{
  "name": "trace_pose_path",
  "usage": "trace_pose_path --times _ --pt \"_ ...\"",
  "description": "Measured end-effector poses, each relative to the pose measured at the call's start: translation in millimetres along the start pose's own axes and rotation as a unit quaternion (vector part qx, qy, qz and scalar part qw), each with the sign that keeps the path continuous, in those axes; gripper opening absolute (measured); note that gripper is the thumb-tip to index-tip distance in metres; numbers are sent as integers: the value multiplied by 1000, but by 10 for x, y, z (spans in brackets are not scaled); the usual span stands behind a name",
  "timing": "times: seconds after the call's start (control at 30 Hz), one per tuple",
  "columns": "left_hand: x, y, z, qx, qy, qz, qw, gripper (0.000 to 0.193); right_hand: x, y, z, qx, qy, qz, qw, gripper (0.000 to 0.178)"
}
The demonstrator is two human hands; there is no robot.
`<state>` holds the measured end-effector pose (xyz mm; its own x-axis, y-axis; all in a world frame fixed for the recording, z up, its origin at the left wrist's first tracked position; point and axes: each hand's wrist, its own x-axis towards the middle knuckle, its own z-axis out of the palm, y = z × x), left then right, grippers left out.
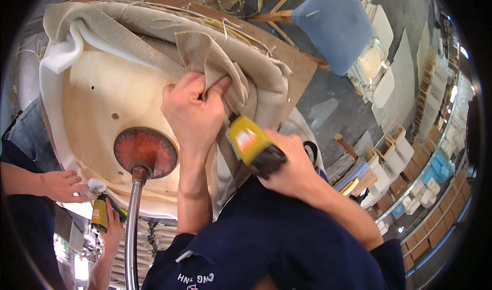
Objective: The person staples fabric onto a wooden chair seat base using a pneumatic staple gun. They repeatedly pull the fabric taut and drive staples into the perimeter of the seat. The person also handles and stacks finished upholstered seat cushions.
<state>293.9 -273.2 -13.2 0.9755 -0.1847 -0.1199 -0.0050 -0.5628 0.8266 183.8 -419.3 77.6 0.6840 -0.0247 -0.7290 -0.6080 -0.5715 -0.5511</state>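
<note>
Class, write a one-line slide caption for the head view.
Left hand grips beige fabric bordering a wooden panel; right hand holds a yellow tool.

Fabric (pixel 209 53) lies behind and right of the panel (pixel 130 92).

Bends strongly toward the round rim, falling to black in the corners. Looks bright over the pale wooden board (pixel 87 95), nearly bleached along the white padding (pixel 55 61). Shades softly in the folds of the beige fabric (pixel 192 52). Glints along the metal pole (pixel 132 223). Smears at the yellow tool (pixel 248 141). Flares at the lower-left light (pixel 81 267). Loses sharpness among the far-right boxes (pixel 424 233).
</note>
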Motion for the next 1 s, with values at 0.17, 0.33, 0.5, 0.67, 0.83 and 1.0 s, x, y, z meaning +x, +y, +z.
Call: trace_pose_path --times 0.17,0.33,0.5,0.67,0.83,1.0 --pt "4 -45 -57 1 -63 -44 997 10 -34 1 154 -21 24 -34 999 43" --pt "-16 -28 -98 -45 -95 -80 991 20 -107 -102 111 -60 6 -12 998 42" --pt "24 -220 -60 -58 -106 -65 991 25 -643 497 162 -56 85 -160 982 43" --pt "-525 -26 -116 -71 66 -39 995 24 -654 1364 153 -76 93 -228 966 42" --pt "-1670 165 -496 101 181 62 976 33 -636 1351 49 -59 93 -309 945 33" --pt "-3325 52 -361 343 282 -287 849 72 -405 1537 -56 -97 70 -386 915 32"
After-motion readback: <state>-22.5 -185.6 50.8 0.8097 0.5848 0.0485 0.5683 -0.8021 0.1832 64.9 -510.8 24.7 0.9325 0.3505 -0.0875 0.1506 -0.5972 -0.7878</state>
